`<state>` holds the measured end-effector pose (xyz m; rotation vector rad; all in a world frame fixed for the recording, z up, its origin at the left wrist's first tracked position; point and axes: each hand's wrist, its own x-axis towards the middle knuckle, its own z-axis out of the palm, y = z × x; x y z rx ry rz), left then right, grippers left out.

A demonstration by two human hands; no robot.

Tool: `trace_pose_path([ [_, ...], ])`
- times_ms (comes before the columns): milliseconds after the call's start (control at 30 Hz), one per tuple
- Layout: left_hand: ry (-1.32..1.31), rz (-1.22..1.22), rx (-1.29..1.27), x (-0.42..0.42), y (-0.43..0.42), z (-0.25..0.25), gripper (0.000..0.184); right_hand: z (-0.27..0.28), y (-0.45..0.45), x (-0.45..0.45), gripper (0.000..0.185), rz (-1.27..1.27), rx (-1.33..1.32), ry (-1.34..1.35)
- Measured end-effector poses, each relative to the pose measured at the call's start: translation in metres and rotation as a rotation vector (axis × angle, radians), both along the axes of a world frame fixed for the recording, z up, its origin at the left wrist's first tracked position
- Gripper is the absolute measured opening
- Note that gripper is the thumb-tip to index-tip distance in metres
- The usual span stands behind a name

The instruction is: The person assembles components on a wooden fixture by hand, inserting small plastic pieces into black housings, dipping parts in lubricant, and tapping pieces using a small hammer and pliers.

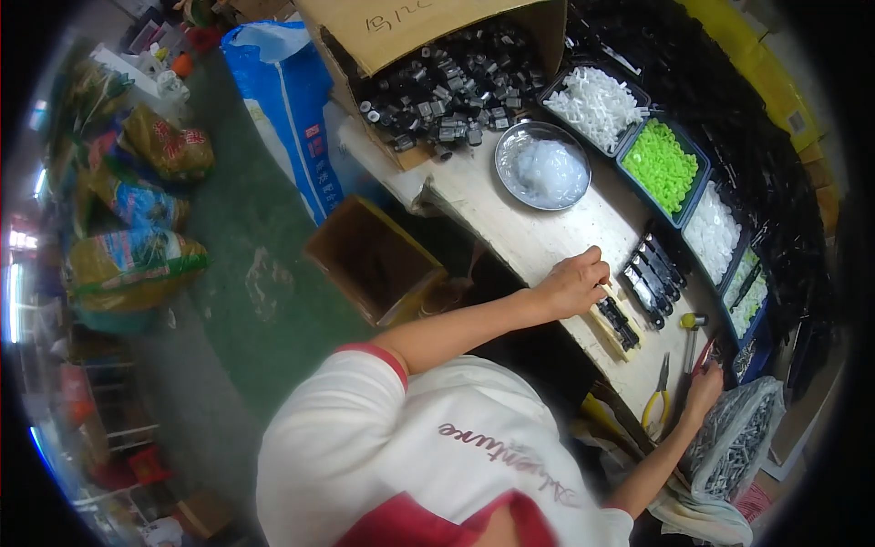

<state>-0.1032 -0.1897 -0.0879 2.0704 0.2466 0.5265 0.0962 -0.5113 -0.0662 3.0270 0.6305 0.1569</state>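
My left hand [572,285] is at the upper end of a light wooden fixture [616,326] that holds a row of small black parts. Its fingers are bent together, and what they may hold is too small to name. Farther right, my right hand [705,384] has its fingers around red-handled tweezers or pliers [703,356], the tips near small metal pieces at the bins' lower end. Several long black pieces [651,281] lie side by side beyond the fixture. Between my hands lie yellow-handled pliers [655,407] and a small hammer [693,321].
A metal bowl [543,166] stands near a carton of black parts [456,82]. Bins of white pieces [595,108], green pieces [661,166] and more white pieces line the back. A plastic bag of metal parts [734,447] sits at right, an open box [372,260] below the table.
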Motion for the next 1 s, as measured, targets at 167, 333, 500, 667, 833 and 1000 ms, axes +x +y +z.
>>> trace_pose_path([
  [167,-0.059,0.033,0.073,-0.006,-0.001,0.004,0.012,-0.004,-0.002,0.007,0.012,0.008,0.045,-0.003],
  [333,-0.257,0.082,-0.008,-0.005,0.02,0.017,0.008,0.002,-0.002,-0.004,0.008,0.003,0.229,0.002],
  [500,-0.15,0.175,0.057,0.028,0.068,0.034,0.011,0.007,-0.002,-0.013,0.009,0.052,0.213,-0.074],
  [667,-0.1,0.145,0.343,0.096,0.102,0.042,0.011,-0.004,-0.006,-0.01,0.011,0.023,0.211,-0.093],
  [833,0.241,0.135,0.703,0.162,0.099,0.048,0.018,-0.007,-0.002,-0.007,0.01,0.026,0.234,-0.115],
  [1000,0.352,0.061,0.718,0.186,0.102,0.054,0.015,0.0,0.006,-0.01,0.007,0.046,0.344,-0.136],
])
